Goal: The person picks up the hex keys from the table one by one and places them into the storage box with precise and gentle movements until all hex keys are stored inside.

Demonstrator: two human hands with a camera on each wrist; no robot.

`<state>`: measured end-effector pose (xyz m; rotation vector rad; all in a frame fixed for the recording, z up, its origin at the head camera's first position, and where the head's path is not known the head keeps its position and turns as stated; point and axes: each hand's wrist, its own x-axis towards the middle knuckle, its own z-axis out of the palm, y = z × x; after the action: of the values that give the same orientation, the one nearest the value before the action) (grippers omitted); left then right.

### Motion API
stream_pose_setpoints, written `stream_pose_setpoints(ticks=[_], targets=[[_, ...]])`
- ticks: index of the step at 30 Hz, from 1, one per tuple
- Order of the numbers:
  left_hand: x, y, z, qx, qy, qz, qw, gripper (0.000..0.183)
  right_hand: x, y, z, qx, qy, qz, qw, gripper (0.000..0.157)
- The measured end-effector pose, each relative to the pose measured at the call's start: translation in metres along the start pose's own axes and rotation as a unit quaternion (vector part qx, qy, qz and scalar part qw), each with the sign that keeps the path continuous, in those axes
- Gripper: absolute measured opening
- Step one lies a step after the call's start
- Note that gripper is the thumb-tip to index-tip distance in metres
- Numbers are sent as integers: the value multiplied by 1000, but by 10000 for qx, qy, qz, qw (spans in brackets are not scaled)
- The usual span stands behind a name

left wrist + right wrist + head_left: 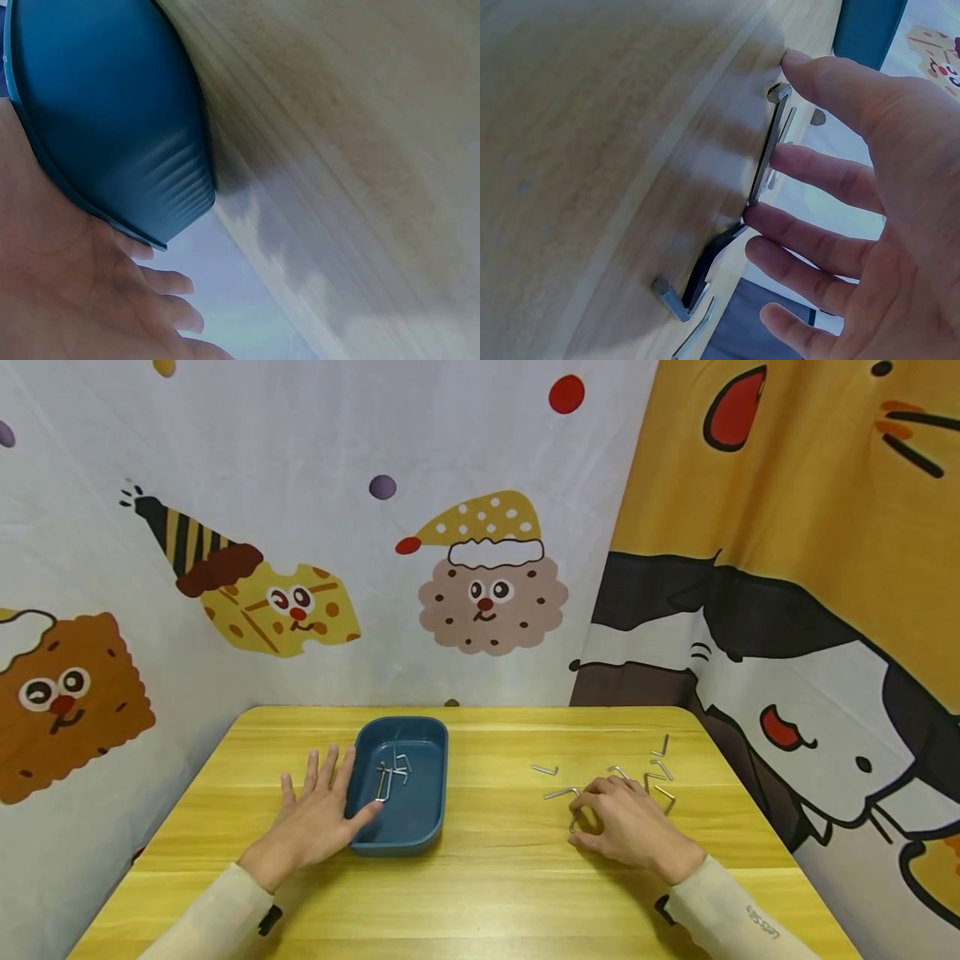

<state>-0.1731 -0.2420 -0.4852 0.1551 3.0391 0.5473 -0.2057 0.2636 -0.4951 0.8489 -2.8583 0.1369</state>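
My left hand (315, 817) rests against the left side of a blue tray (425, 802), its fingers straight and spread and its thumb over the rim. The left wrist view shows the palm beside the tray's outer wall (112, 112). Several L-shaped hex keys (387, 782) lie inside the tray. Over on the right, my right hand (630, 822) is low over more hex keys on the table. Its fingertips touch one hex key (767, 150), with the thumb tip near the bent end; no firm pinch shows. A second hex key (705, 266) lies below the middle finger.
Loose hex keys lie around my right hand, among them one at the left (546, 770), one at the far right (664, 746) and one beside the knuckles (667, 797). The yellow wooden table (487, 902) ends at a printed curtain (480, 443) behind.
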Motion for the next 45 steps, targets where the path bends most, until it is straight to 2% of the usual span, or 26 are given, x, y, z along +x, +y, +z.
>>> stream_pose_setpoints(ticks=[22,36,45], targets=[[0,1,1,9,-78,-8,10000,114,-1,2,3,22,-21,-188,9998,30],[-2,1,0,-49,-83,-23,10000,113,4,4,3,-140,371,-371,9985,27],[-1,1,0,-38,-65,-47,10000,114,10,0,0,-126,606,-453,9971,38]])
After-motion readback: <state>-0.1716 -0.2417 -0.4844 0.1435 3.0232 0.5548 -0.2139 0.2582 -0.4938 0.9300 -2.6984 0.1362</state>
